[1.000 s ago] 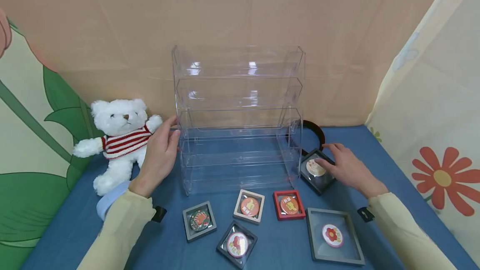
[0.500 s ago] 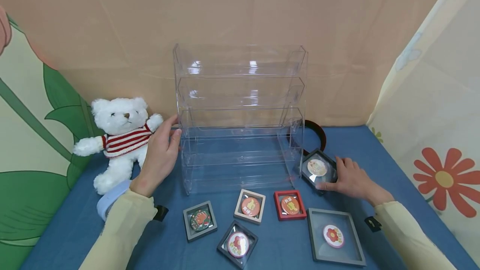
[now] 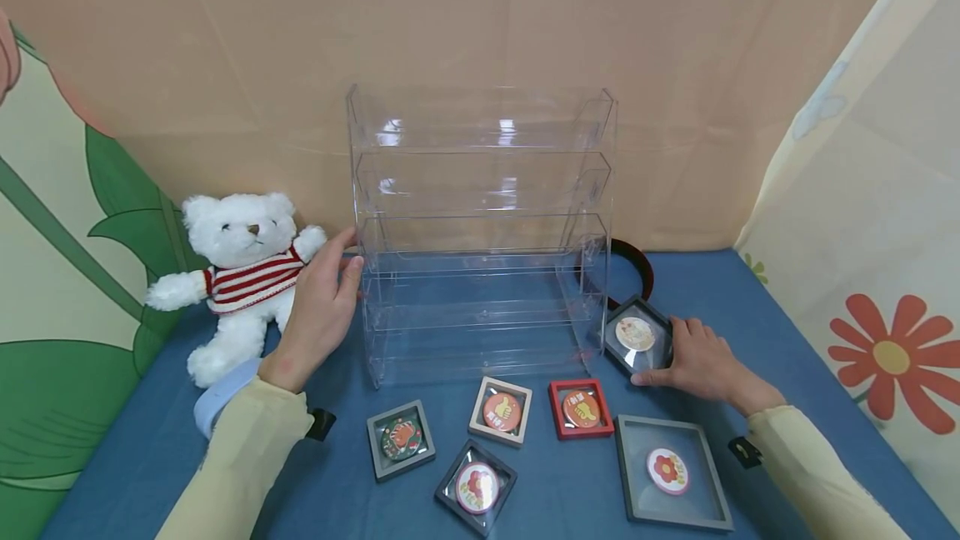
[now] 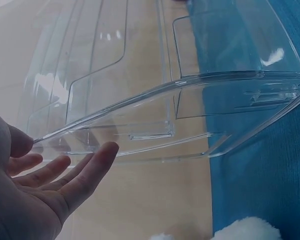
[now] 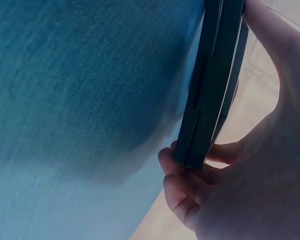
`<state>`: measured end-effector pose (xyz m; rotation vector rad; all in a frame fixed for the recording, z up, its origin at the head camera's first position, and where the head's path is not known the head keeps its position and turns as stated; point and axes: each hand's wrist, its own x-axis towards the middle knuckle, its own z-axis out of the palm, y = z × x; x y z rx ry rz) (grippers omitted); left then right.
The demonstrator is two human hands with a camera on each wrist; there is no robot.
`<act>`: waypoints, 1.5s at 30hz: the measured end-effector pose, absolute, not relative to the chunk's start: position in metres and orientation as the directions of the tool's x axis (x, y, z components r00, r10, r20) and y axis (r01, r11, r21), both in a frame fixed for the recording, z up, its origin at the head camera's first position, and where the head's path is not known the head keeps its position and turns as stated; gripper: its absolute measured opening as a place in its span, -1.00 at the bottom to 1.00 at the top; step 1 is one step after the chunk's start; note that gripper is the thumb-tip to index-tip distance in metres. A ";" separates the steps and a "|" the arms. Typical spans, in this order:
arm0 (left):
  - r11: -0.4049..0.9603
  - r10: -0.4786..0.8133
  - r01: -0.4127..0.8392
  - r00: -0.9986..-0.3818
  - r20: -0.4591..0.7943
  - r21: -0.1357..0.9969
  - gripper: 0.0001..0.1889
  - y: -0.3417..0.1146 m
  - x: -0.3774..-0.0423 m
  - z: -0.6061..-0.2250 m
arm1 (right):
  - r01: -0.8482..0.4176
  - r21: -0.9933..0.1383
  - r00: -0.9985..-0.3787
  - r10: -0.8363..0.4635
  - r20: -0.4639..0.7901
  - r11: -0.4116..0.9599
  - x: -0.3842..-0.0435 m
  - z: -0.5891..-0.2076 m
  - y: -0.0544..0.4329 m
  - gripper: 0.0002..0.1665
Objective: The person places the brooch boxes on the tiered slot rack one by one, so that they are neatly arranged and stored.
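You have six framed badges on the desk (image 3: 750, 290), one clear rack (image 3: 480, 232) and one teddy bear (image 3: 240, 273). Your left hand (image 3: 318, 311) rests flat and straight-fingered against the rack's side. Your right hand (image 3: 697, 361) pinches the black frame (image 3: 637, 334) beside the rack's right foot.

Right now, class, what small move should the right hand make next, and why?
Probably lift the black frame toward the clear rack: the right hand already pinches its edge, the left hand steadies the rack's side, and the shelves are empty.
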<state>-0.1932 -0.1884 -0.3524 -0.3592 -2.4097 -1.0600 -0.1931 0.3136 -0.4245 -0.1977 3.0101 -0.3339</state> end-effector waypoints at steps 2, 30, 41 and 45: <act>0.666 0.046 0.417 -0.851 0.523 0.619 -0.53 -0.188 -0.193 -0.352 | -0.106 -0.229 -0.986 -0.132 -0.101 0.968 -0.193 -0.424 0.313 0.50; 0.682 0.052 0.408 -0.855 0.516 0.607 -0.53 -0.188 -0.193 -0.350 | -0.176 -0.449 -0.966 -0.241 -0.092 0.876 -0.191 -0.403 0.344 0.00; 0.679 0.056 0.407 -0.859 0.509 0.611 -0.53 -0.188 -0.193 -0.351 | -0.180 -0.516 -0.978 -0.208 0.003 0.837 -0.182 -0.397 0.349 -0.28; 0.680 0.057 0.410 -0.857 0.512 0.609 -0.53 -0.188 -0.193 -0.351 | -0.167 -0.543 -0.982 -0.187 0.019 0.823 -0.177 -0.395 0.350 -0.35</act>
